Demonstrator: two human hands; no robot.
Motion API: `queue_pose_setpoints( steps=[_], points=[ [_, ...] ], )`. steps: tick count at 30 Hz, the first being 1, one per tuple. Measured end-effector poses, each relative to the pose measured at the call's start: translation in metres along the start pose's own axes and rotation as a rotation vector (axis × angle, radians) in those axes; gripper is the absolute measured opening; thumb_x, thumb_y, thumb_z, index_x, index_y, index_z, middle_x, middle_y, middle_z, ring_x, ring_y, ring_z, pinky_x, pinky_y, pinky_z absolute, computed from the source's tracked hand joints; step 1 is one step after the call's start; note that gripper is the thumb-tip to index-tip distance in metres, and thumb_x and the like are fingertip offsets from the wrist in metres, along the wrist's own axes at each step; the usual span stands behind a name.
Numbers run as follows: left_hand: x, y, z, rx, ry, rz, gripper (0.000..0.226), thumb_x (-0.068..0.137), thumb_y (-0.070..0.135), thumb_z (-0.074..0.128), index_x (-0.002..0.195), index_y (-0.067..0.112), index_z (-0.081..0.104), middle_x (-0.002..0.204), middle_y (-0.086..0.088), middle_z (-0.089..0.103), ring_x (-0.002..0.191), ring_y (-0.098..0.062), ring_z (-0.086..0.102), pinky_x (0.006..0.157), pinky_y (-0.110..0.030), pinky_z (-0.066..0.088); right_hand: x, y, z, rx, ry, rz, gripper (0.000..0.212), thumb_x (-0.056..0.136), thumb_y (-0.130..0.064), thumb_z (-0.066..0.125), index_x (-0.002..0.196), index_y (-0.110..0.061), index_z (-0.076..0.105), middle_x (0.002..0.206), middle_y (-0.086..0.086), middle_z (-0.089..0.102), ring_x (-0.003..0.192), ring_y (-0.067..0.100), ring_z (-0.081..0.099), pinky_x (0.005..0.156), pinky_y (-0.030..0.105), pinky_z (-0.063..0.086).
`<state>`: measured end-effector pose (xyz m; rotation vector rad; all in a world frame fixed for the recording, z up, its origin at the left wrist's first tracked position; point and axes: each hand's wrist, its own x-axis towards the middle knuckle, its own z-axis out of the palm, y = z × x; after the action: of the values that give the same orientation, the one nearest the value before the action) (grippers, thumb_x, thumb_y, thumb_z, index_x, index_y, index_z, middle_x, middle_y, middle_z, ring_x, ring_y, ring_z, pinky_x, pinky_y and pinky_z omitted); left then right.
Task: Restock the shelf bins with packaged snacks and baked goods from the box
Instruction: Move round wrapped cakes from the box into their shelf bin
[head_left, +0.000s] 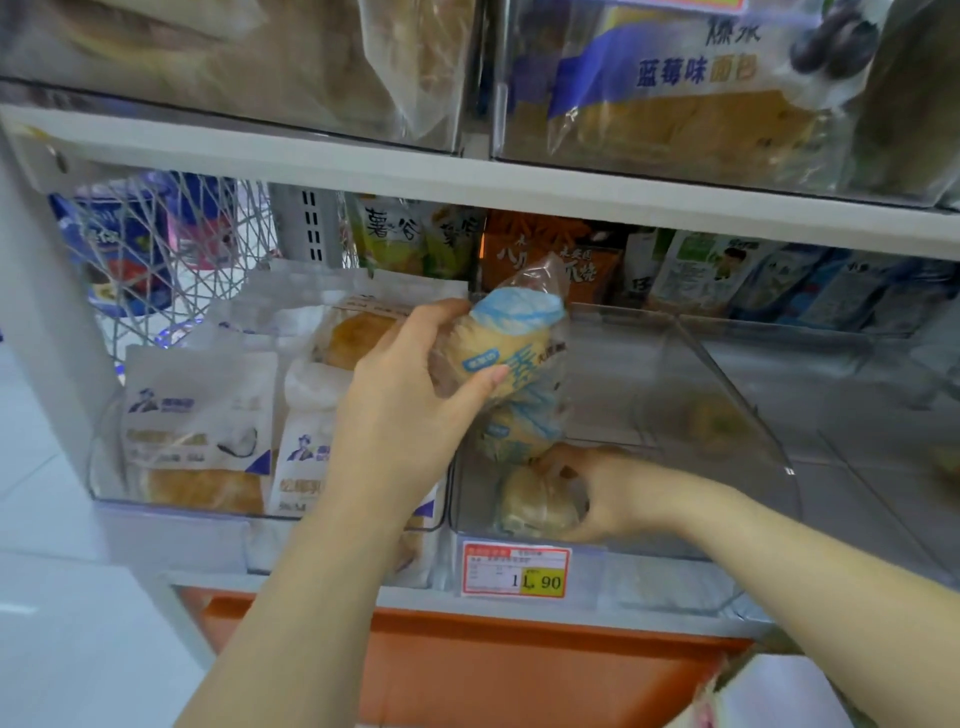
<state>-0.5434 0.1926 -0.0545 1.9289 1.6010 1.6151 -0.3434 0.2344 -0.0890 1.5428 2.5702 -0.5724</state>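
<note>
Two bare forearms rise from the lower edge and reach into the middle shelf. One runs steeply up from the bottom centre to the left grip (410, 395), which is bent at the wrist and turned toward the right. Its fingers curl over the top of a bagged bun (514, 343) with pale blue print, and the thumb presses the packet's near face, so the grip is closed round it. The packet is tilted and held above the left end of a clear bin (727, 364), its crimped top pointing up and back.

Just below it a second packet (524, 431) of the same blue print stands inside that bin, against the left wall.

The other forearm comes in low from the right edge, nearly level. The right grip (608, 493) is inside the bin near its front wall, seen through the clear plastic. Its fingers and thumb wrap a round bun (535, 504) in a clear wrapper, which lies on the bin floor at the front left corner. Much of the bin's floor to the right is bare.

A red and yellow price tag (517, 571) sits on the shelf edge beneath the bin. Left of it a neighbouring bin (104, 467) holds white bread packets (202, 415) standing upright. Behind are snack bags (395, 234) and a wire basket (171, 249). On the shelf above lies a blueberry bread pack (701, 104). An orange panel (519, 665) shows below the shelf.
</note>
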Motion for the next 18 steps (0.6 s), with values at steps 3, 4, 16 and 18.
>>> queue_pose_setpoints(
  steps=[3,4,16,18],
  points=[
    [-0.002,-0.002,0.000,0.035,-0.022,0.020,0.052,0.079,0.035,0.075,0.126,0.024,0.056,0.113,0.006,0.064,0.099,-0.012,0.060,0.080,-0.031,0.051,0.003,0.007,0.000,0.050,-0.002,0.026,0.063,0.072,-0.041,0.079,0.127,-0.029,0.049,0.122,-0.009,0.058,0.109,0.012,0.058,0.093,0.026,0.047],
    [-0.002,-0.001,0.000,0.041,-0.023,0.023,0.052,0.079,0.035,0.075,0.125,0.024,0.056,0.113,0.006,0.064,0.099,-0.012,0.060,0.079,-0.031,0.051,0.001,0.008,-0.005,0.088,-0.035,0.053,0.060,0.073,-0.036,0.079,0.126,-0.029,0.051,0.120,-0.009,0.060,0.106,0.011,0.059,0.090,0.026,0.049],
    [-0.003,0.005,0.005,0.062,-0.052,0.029,0.055,0.078,0.038,0.074,0.128,0.027,0.054,0.114,0.007,0.064,0.101,-0.013,0.060,0.081,-0.040,0.053,-0.005,0.015,-0.025,0.748,0.278,0.326,0.014,0.087,-0.004,0.065,0.102,-0.002,0.064,0.075,0.010,0.065,0.051,0.012,0.061,0.049,0.017,0.053],
    [-0.003,0.005,0.006,0.074,-0.059,0.032,0.055,0.078,0.039,0.073,0.128,0.027,0.054,0.114,0.006,0.063,0.101,-0.014,0.059,0.080,-0.042,0.053,0.000,0.007,-0.024,0.595,0.393,0.287,0.011,0.088,-0.011,0.065,0.098,-0.007,0.066,0.077,0.007,0.064,0.053,0.013,0.059,0.046,0.015,0.050]
  ],
)
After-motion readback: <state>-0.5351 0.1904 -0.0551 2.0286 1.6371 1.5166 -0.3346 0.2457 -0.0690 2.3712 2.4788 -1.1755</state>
